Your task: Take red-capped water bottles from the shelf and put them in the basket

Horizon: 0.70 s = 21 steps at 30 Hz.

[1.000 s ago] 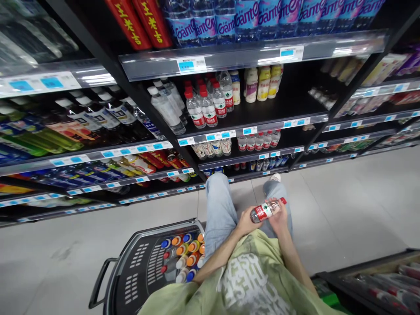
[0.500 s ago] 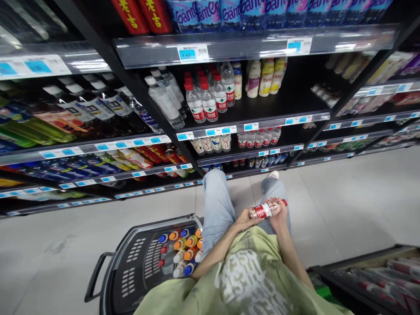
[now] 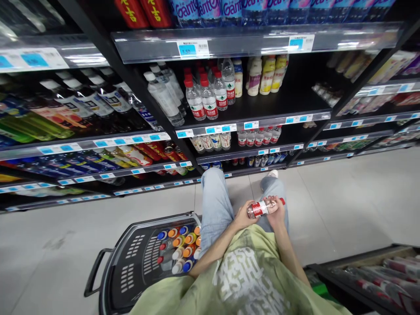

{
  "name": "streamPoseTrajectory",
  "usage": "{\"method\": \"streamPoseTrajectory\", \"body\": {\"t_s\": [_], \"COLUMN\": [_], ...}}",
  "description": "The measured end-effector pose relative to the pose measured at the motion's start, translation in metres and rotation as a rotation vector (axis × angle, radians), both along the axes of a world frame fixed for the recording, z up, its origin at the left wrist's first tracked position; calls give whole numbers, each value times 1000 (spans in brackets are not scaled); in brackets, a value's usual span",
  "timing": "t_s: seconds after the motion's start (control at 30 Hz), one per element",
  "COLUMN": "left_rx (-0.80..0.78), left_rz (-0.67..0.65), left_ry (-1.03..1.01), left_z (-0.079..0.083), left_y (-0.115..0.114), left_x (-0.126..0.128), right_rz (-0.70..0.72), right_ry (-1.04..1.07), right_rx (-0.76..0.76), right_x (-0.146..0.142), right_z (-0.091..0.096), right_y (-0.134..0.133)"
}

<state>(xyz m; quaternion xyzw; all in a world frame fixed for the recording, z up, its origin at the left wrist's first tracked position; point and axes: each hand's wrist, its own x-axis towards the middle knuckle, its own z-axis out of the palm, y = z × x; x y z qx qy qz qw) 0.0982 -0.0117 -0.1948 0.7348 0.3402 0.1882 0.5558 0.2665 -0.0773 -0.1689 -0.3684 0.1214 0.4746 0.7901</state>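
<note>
A small clear water bottle [image 3: 261,208] with a red and white label lies sideways between my two hands, above my lap. My left hand [image 3: 243,217] is closed around its base end. Around its neck end, by the red cap, the fingers of my right hand [image 3: 277,214] are wrapped. The cap sticks out beyond the right fingers and looks screwed on. Similar red-capped water bottles [image 3: 210,103] stand in a group on the shelf in front of me.
A black shopping basket [image 3: 131,258] with several capped drink bottles [image 3: 179,253] is on the floor at my left. Shelves of drinks with a price-tag rail [image 3: 249,124] run across ahead. At lower right stands a dark rack [image 3: 341,271] holding bottles.
The bottle stays in both hands and has turned slightly, its label facing a little differently. The view has shifted slightly; the basket and shelves look unchanged.
</note>
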Motion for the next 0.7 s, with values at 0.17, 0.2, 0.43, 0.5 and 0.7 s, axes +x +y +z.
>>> {"method": "streamPoseTrajectory", "body": {"t_s": [0.17, 0.2, 0.43, 0.5, 0.7], "left_rx": [121, 153, 252, 239, 218], "left_rz": [21, 32, 46, 40, 34], "left_ry": [-18, -27, -54, -37, -19], "left_z": [-4, -4, 3, 7, 13], "left_y": [1, 1, 1, 1, 1], "left_x": [3, 3, 4, 3, 4], "right_rz": [-6, -6, 5, 3, 4], "right_ry": [-9, -15, -43, -31, -23], "right_rx": [-3, -1, 22, 21, 11], "right_x": [1, 1, 1, 1, 1], "right_z": [0, 0, -3, -3, -2], "right_y": [-1, -1, 0, 0, 0]}}
